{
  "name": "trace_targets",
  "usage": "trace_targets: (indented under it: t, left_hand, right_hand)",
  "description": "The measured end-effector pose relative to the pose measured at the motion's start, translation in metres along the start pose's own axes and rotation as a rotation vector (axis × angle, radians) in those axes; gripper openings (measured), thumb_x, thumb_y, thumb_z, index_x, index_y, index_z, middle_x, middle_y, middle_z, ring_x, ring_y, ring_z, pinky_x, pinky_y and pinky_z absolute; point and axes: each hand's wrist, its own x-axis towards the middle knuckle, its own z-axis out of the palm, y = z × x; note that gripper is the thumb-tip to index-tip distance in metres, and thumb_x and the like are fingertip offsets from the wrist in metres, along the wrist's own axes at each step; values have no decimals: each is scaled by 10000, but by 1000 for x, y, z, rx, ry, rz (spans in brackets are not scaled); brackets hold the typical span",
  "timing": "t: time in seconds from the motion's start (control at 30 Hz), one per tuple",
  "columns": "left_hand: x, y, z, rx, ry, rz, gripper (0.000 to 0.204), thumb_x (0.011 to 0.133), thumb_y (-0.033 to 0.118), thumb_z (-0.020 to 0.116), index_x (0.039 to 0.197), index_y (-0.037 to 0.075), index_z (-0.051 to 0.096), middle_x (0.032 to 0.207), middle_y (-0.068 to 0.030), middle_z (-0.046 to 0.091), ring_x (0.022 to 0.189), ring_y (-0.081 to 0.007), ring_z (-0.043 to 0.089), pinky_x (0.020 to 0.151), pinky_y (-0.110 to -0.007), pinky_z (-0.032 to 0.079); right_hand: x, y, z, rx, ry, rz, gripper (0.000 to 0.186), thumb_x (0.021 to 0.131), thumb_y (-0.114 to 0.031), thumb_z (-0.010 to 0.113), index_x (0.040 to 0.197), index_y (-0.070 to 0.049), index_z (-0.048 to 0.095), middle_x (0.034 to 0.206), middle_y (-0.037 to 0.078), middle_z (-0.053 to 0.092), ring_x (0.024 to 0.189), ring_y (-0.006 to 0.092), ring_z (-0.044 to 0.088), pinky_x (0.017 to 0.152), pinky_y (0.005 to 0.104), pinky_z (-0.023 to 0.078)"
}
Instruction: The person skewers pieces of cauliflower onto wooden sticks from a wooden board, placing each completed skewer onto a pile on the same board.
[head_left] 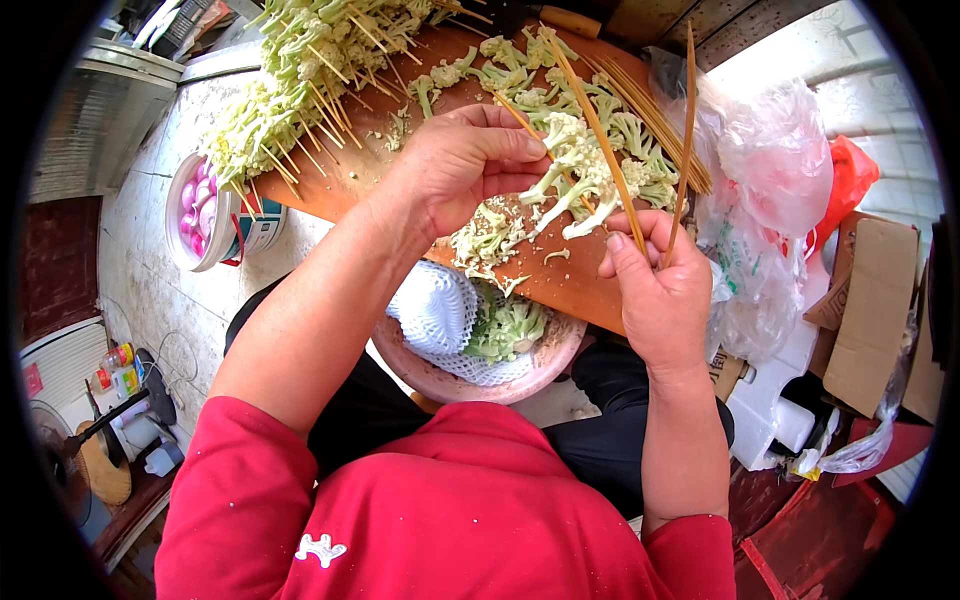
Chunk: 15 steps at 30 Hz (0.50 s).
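Note:
My left hand (pixel 475 165) pinches a thin wooden skewer, and pale cauliflower florets (pixel 570 150) sit along it, just right of my fingertips. In my right hand (pixel 655 280) are two long bamboo skewers (pixel 604 135), their upper ends spread apart and pointing away from me; one passes in front of the florets. Below both hands lies a brown board (pixel 575 285), strewn with loose cauliflower pieces (pixel 490 235) and crumbs. More cut florets (pixel 640 145) lie behind my hands, beside a bundle of bare skewers (pixel 645 110). A large pile of skewered cauliflower (pixel 340 60) covers the board's far left.
Between my knees stands a pink basin (pixel 545 378) holding cauliflower and white foam netting (pixel 435 305). A white bucket (pixel 205 258) with purple onions is at the left. A knife handle (pixel 570 22) shows at the far edge. Plastic bags (pixel 780 160) and cardboard (pixel 872 315) crowd the right.

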Motion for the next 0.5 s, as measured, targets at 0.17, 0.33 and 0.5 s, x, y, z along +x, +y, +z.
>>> trace_targets:
  t: [0.17, 0.33, 0.5]
  left_hand:
    - [3, -2, 7, -20, -10, 71, 209, 804, 30, 634, 992, 17, 544, 880, -74, 633, 787, -176, 641, 723, -290, 544]
    - [25, -4, 3, 30, 99, 183, 257, 808, 26, 619, 1044, -22, 528, 927, -110, 628, 817, -201, 636, 722, -297, 533]
    - [50, -33, 2, 966, 175, 328, 286, 774, 88, 660, 1026, -10, 568, 832, -83, 641, 753, -160, 625, 667, -271, 506]
  right_hand:
    - [1, -1, -6, -34, 26, -33, 96, 866, -18, 559, 956, 9, 577, 698, -1, 575, 617, 36, 531, 555, 183, 411]
    - [7, -4, -24, 61, 179, -26, 104, 871, -25, 555, 969, 7, 570, 694, -2, 574, 635, 47, 533, 589, 185, 419]
    - [4, -5, -28, 126, 196, -15, 108, 871, -31, 556, 973, 5, 566, 694, -1, 572, 641, 47, 532, 592, 179, 414]
